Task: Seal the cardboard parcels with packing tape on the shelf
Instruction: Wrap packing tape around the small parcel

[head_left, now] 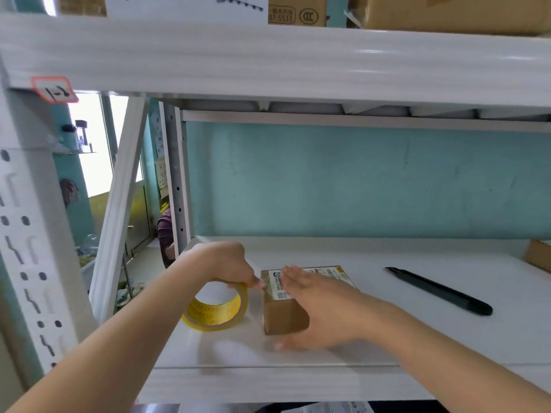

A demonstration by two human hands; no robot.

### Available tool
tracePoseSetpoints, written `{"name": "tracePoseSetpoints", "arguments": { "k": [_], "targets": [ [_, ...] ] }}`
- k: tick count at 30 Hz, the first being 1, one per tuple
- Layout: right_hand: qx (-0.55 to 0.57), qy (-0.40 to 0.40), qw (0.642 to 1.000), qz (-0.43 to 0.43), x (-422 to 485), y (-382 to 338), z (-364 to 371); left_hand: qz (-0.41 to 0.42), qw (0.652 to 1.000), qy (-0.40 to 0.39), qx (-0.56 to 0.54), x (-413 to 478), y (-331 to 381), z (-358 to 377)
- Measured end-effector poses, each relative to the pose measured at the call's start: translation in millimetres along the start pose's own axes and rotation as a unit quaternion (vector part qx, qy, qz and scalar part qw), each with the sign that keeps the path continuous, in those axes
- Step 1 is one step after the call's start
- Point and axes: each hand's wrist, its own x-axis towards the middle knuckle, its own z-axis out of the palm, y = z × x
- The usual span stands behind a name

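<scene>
at the front of the white shelf the right hand lies flat on the small cardboard parcel. its fingers are straight and spread over the top and its thumb hangs down by the near face, so it presses and pinches nothing. the parcel stands near the shelf's front edge, left of centre. its long axis runs away from the person, angled a little to the right, and a printed label covers the far part of the top.

just to the left, close to the parcel, the yellow tape roll stands tilted on its rim. the left hand reaches over it, and its grip is pinched on the top of the roll. the fingertips meet the parcel's upper left edge. the clear tape makes it hard to tell whether a strip is already stuck there.

so the parcel lies directly right of the left hand's grip, and the roll feeds in from the left side. a pull from there would likely carry the tape across the short way, over the top and under the flat right hand. that hand would probably have to lift or slide to let it pass.

farther right, well apart from the parcel, a dark knife lies on the shelf. the corner of another box shows at the far right edge.
</scene>
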Motion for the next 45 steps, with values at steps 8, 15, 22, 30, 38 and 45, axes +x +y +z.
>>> {"name": "tracePoseSetpoints", "arguments": {
  "k": [8, 15, 22, 30, 38, 45],
  "targets": [
    [0.060, 0.045, 0.997, -0.019, 15.0, -18.6, -1.0, -0.003, 1.000, -0.001, -0.004, -4.6, 1.4, -1.9],
    [0.042, 0.018, 0.999, 0.015, 42.8, -12.0, -4.9, 0.008, 0.987, 0.056, -0.149, -19.1, -15.0, 3.2],
    [0.222, 0.109, 0.969, -0.026, 30.8, -4.1, -14.4, 0.167, 0.813, 0.035, -0.556, -42.4, -53.0, 30.2],
    [0.392, 0.177, 0.902, -0.039, 13.6, -1.5, -16.4, 0.263, 0.749, 0.035, -0.608, -68.6, -61.1, -7.7],
    [0.533, 0.232, 0.812, -0.061, 4.9, 5.1, -18.5, 0.083, 0.921, 0.146, -0.352, -79.0, -41.9, -37.2],
    [0.651, 0.243, 0.714, -0.087, 6.3, 9.4, 2.7, 0.089, 0.889, 0.042, -0.447, -62.8, -19.3, -2.7]
  ]
}}
